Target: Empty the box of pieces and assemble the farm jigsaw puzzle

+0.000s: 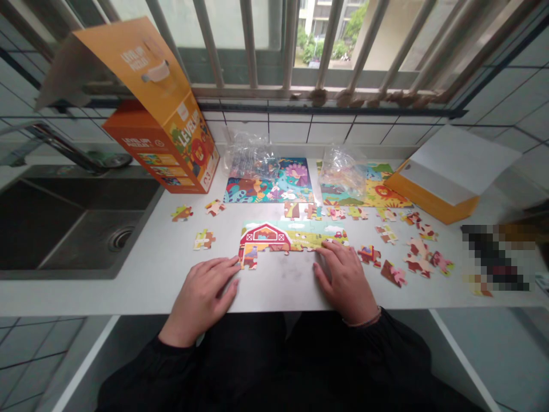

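Observation:
A partly joined jigsaw puzzle (295, 236) with a red barn, fields and a small tractor lies flat on the white counter. My left hand (203, 294) rests palm down, its outstretched fingertips touching the puzzle's lower left edge by a joined piece (250, 256). On the other side, my right hand (346, 277) lies with fingers spread and bent a little, the fingertips on the puzzle's lower right edge. Neither hand holds anything. Loose puzzle pieces surround them: one (369, 255) just right of my right hand, another (204, 239) beyond my left hand.
Behind are two picture sheets (295, 177) (386, 191) with clear plastic bags (253, 154) (343, 171) on them. An orange puzzle box (171, 149) stands left, near the sink (81, 229). An open yellow box (437, 197) and several loose pieces (418, 257) are at right.

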`<action>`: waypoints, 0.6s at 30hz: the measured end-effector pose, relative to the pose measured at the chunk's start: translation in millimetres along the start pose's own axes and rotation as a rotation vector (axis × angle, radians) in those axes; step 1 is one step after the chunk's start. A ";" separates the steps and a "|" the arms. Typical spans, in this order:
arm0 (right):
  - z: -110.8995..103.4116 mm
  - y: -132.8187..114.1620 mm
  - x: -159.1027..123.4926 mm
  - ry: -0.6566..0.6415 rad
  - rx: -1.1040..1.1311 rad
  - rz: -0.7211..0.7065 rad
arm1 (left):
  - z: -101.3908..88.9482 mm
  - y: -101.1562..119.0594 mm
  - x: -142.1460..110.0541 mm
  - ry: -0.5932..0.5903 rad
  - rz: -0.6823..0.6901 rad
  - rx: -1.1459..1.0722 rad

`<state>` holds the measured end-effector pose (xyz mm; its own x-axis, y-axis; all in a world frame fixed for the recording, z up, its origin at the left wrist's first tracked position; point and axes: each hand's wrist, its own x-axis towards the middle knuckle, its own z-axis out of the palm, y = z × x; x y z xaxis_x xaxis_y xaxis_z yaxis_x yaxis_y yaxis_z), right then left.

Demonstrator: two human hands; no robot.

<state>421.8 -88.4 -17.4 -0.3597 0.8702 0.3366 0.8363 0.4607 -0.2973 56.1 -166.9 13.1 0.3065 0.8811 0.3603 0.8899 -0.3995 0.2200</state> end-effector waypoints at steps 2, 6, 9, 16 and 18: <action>1.1 -1.1 0.8 0.005 0.006 0.001 | -0.8 1.3 -2.9 0.060 -0.003 0.018; -0.1 -3.6 2.1 -0.002 0.011 0.009 | -0.1 2.7 -11.3 0.180 -0.020 0.050; -1.6 -4.1 2.5 -0.005 0.020 0.021 | 1.2 4.1 -13.5 0.226 -0.020 0.041; -5.2 -6.7 4.0 0.009 0.065 0.010 | 2.7 5.2 -11.8 0.306 -0.006 0.080; -11.1 -4.9 2.3 0.028 0.102 -0.027 | 4.6 4.3 -12.8 0.330 -0.026 0.112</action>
<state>421.5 -90.6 -5.3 -0.3690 0.8527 0.3698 0.7797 0.5006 -0.3762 57.6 -178.8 5.2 0.1743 0.7539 0.6334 0.9330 -0.3322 0.1387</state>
